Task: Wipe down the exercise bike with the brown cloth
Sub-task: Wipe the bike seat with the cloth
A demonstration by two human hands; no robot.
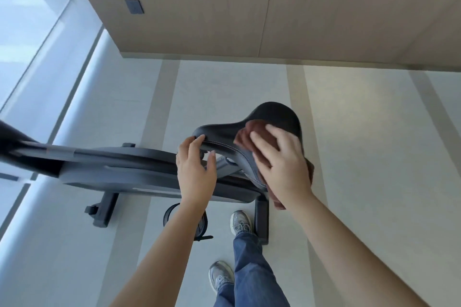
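The dark grey exercise bike [119,169] stretches from the left edge to the middle, its black saddle [272,114] raised at the centre. My right hand [282,164] lies flat on the brown cloth [245,136], pressing it onto the wide rear part and near side of the saddle. The cloth hangs down below my palm. My left hand [195,172] grips the saddle's narrow nose, fingers curled over the top and thumb beneath.
A wood-panelled wall [249,7] with a dark switch plate [134,6] stands behind the bike. A window runs along the left. The bike's floor bars [104,209] and a pedal [199,227] are near my feet on the pale tiled floor.
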